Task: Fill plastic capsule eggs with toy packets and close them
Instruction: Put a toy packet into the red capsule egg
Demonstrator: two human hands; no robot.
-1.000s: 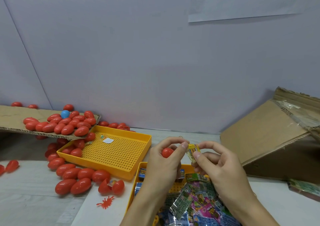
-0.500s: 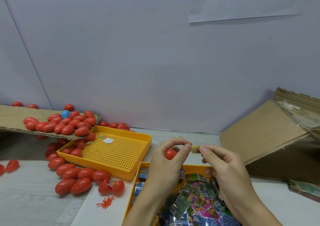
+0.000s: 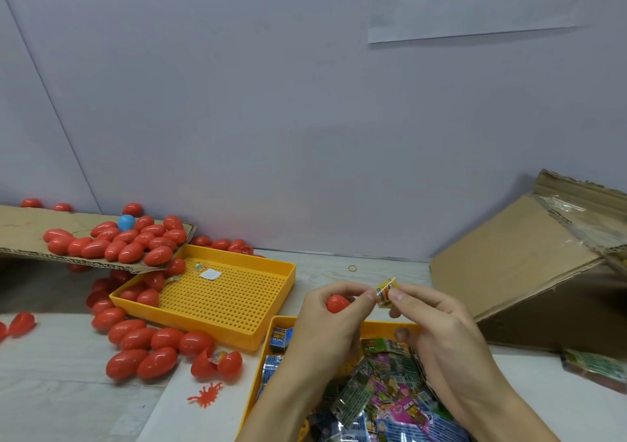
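— Holding anything just now?

— Yes, both hands are busy above the near yellow tray [image 3: 380,325]. My left hand [image 3: 325,326] curls round a red capsule egg [image 3: 336,303], which peeks out between thumb and fingers. My right hand [image 3: 437,326] pinches a small yellow toy packet [image 3: 386,291] at its fingertips, and my left thumb and forefinger reach across to touch the same packet, so it sits between the two hands, just right of the egg.

— Is the egg open or closed?

— I cannot tell; my fingers hide most of it.

— What is in that near tray?

— A heap of toy packets [image 3: 390,394], pink, green and blue, lying under my wrists.

— And around it?

— Left of the near tray and farther back stands a second yellow tray [image 3: 271,312] with a perforated floor; a white paper scrap [image 3: 210,274] lies in it, with a few red eggs at its left corner. More red eggs [image 3: 159,343] crowd the tabletop [image 3: 68,401] left of the near tray, one of them an opened egg [image 3: 217,363] with something inside. A red rubber bug [image 3: 206,394] lies just beside the near tray's left wall. Farther left, a cardboard sheet [image 3: 20,231] carries another pile of red eggs and one blue egg [image 3: 126,222]. Right of the near tray a cardboard box [image 3: 515,278] lies tilted.
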